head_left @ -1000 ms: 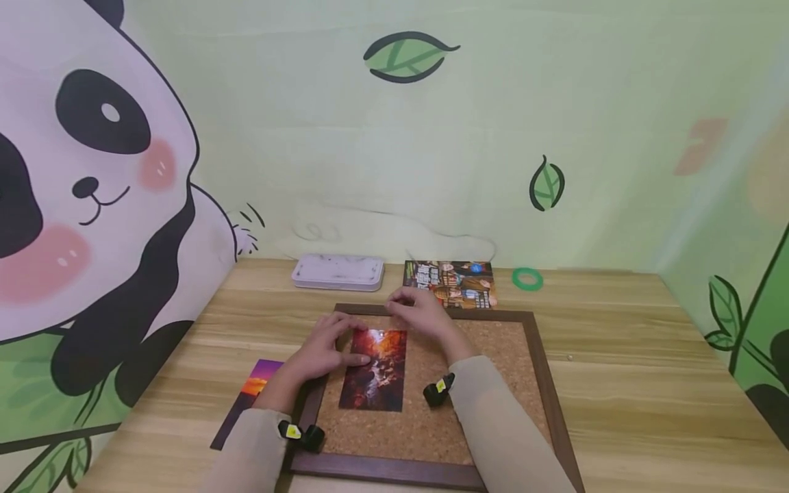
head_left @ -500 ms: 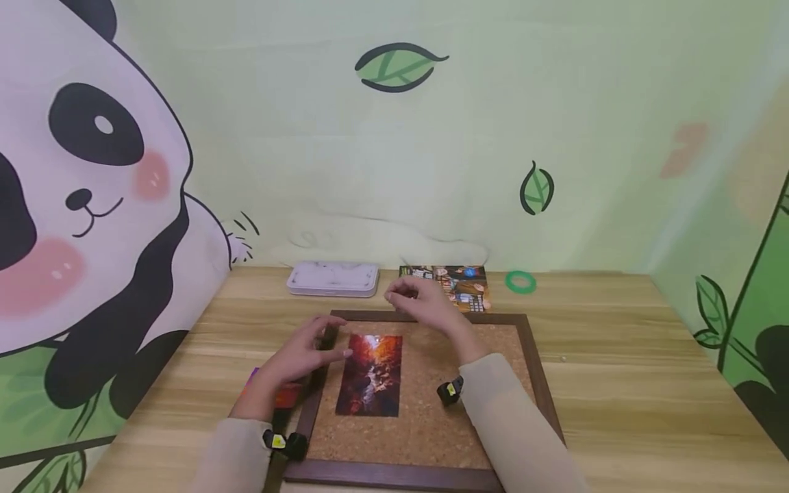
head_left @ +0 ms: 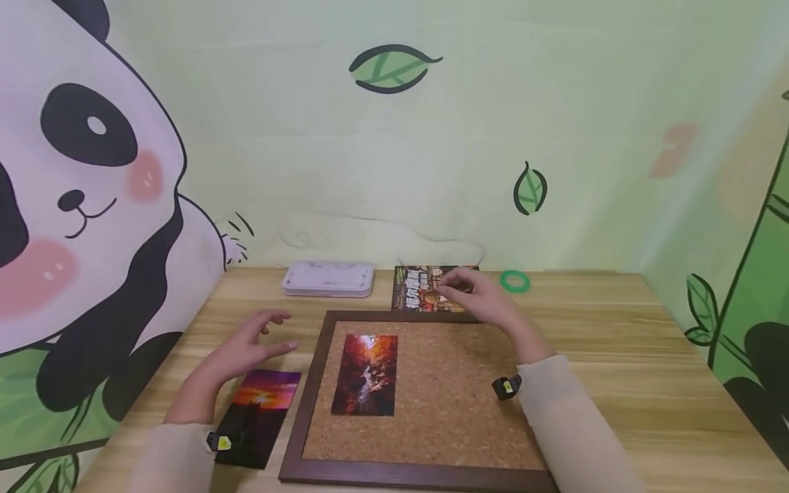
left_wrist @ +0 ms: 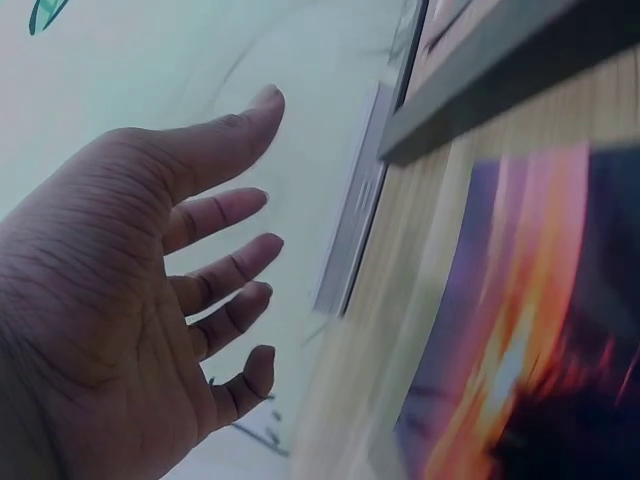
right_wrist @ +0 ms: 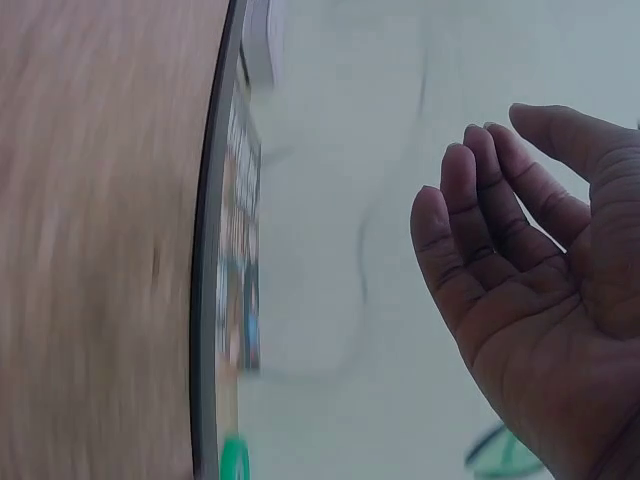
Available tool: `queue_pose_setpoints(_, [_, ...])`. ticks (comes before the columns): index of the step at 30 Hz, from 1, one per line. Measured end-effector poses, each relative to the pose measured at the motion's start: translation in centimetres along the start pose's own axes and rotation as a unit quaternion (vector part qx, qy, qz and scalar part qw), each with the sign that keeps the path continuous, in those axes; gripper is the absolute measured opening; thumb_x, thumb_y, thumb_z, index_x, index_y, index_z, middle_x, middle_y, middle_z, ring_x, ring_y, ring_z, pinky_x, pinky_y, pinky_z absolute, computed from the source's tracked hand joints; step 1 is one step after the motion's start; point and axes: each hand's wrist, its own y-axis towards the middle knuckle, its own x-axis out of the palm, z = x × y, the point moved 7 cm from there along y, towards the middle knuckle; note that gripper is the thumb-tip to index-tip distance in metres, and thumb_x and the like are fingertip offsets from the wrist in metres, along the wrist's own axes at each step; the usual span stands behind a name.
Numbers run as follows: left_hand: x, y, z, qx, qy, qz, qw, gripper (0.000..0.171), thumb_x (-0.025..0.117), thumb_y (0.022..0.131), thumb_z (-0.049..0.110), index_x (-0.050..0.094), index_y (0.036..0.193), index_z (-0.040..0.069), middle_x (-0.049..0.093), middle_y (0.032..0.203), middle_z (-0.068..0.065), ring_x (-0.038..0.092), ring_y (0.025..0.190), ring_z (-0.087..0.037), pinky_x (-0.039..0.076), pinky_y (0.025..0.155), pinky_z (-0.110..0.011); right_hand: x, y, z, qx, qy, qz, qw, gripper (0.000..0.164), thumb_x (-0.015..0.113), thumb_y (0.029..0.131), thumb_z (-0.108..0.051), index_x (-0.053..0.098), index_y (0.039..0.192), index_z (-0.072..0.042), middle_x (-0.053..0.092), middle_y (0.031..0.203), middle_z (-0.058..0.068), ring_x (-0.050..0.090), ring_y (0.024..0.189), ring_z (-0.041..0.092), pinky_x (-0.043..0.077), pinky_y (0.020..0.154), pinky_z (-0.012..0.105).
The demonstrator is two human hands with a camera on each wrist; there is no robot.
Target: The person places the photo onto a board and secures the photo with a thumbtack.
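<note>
My left hand (head_left: 249,346) hovers over the table left of the corkboard (head_left: 456,390), fingers apart and loosely bent, holding nothing. Just below it lies a sunset photo (head_left: 261,418) in purple and orange, partly behind my wrist; the left wrist view also has this sunset photo (left_wrist: 520,330). On the cork's left side lies a photo of a red-orange stream scene (head_left: 366,376), with a small bright spot near its top edge that I cannot identify. Above the board's far edge, my right hand (head_left: 481,296) has loosely curved fingers; its thumb and fingertips are apart with nothing between them (right_wrist: 530,250).
Along the back of the table stand a pale marbled case (head_left: 329,279), a printed card or booklet (head_left: 409,287) partly behind my right hand, and a green ring (head_left: 514,289). A dark wooden frame (head_left: 407,472) edges the corkboard. The panda-printed wall backs the table.
My left hand has let go of the stream photo and moved left, over the sunset photo. My right hand has moved right and its fingers have stayed loosely curved. The stream photo stays put.
</note>
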Motion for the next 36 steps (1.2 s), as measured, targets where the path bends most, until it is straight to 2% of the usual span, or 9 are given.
queue_pose_setpoints(4, [-0.9,-0.7,-1.5,-0.024,0.021,-0.011,0.9994,0.069,0.074,0.089,0.046,0.052,0.139,0.005,0.055,0.133,-0.022,0.051,0.115,-0.042,0.047,0.091,-0.058,-3.1,-2.1,1.9,0.016,-0.028,0.015,0.999,0.026,0.062,0.101,-0.029,0.068,0.114,-0.007,0.069,0.104,0.008,0.063,0.095,0.023,0.052,0.078,0.039])
queue_pose_setpoints(9, [-1.3,-1.9,-3.2,-0.054,0.019,-0.045,0.9974,0.07,0.076,0.088,0.043,0.052,0.136,-0.002,0.056,0.129,-0.026,0.055,0.111,-0.043,0.048,0.09,-0.059,-6.9,-5.4,4.9,0.062,-0.079,0.043,0.994,0.033,0.061,0.101,-0.036,0.068,0.116,-0.008,0.07,0.107,0.007,0.064,0.098,0.024,0.052,0.081,0.039])
queue_pose_setpoints(15, [-1.2,-3.4,-4.9,-0.07,0.024,-0.066,0.995,0.071,0.081,0.084,0.037,0.053,0.134,-0.005,0.057,0.126,-0.027,0.055,0.111,-0.045,0.047,0.092,-0.06,-9.7,-9.1,8.3,0.095,-0.093,0.045,0.99,0.038,0.059,0.102,-0.039,0.068,0.116,-0.005,0.071,0.107,0.012,0.063,0.097,0.025,0.052,0.078,0.038])
queue_pose_setpoints(19, [-0.7,-4.0,-5.3,-0.062,0.044,-0.08,0.9939,0.075,0.085,0.078,0.039,0.056,0.132,-0.004,0.055,0.129,-0.027,0.052,0.115,-0.045,0.044,0.094,-0.062,-10.6,-11.2,9.9,0.106,-0.099,0.04,0.989,0.038,0.059,0.103,-0.036,0.068,0.116,-0.002,0.071,0.107,0.011,0.063,0.099,0.026,0.053,0.081,0.041])
queue_pose_setpoints(24, [0.0,-4.7,-5.4,-0.067,0.062,-0.083,0.9924,0.081,0.09,0.067,0.045,0.059,0.13,0.004,0.05,0.128,-0.022,0.045,0.116,-0.042,0.041,0.093,-0.062,-10.8,-13.0,11.3,0.11,-0.099,0.017,0.989,0.033,0.06,0.102,-0.031,0.069,0.115,-0.002,0.071,0.107,0.009,0.063,0.106,0.031,0.05,0.09,0.05])
queue_pose_setpoints(30, [0.4,-4.9,-5.1,-0.059,0.05,-0.074,0.9943,0.065,0.091,0.068,0.037,0.062,0.118,0.008,0.052,0.123,-0.019,0.042,0.114,-0.041,0.037,0.093,-0.062,-10.8,-13.9,12.8,0.146,-0.042,-0.006,0.988,0.037,0.06,0.103,-0.03,0.066,0.122,0.001,0.068,0.114,0.015,0.063,0.1,0.027,0.054,0.078,0.039])
queue_pose_setpoints(33, [0.5,-4.8,-5.1,-0.056,0.045,-0.072,0.9948,0.058,0.09,0.069,0.035,0.064,0.114,0.008,0.053,0.122,-0.017,0.043,0.114,-0.04,0.036,0.093,-0.061,-10.9,-14.3,13.5,0.16,-0.041,-0.014,0.986,0.036,0.061,0.102,-0.03,0.066,0.122,0.0,0.067,0.115,0.014,0.062,0.101,0.024,0.054,0.077,0.036])
queue_pose_setpoints(36, [0.6,-4.7,-5.1,-0.057,0.042,-0.072,0.9949,0.058,0.09,0.07,0.034,0.063,0.114,0.008,0.053,0.121,-0.017,0.043,0.113,-0.04,0.037,0.093,-0.06,-10.8,-14.4,13.9,0.152,-0.052,-0.027,0.987,0.031,0.064,0.1,-0.026,0.068,0.119,-0.002,0.068,0.113,0.011,0.06,0.102,0.022,0.051,0.081,0.035])
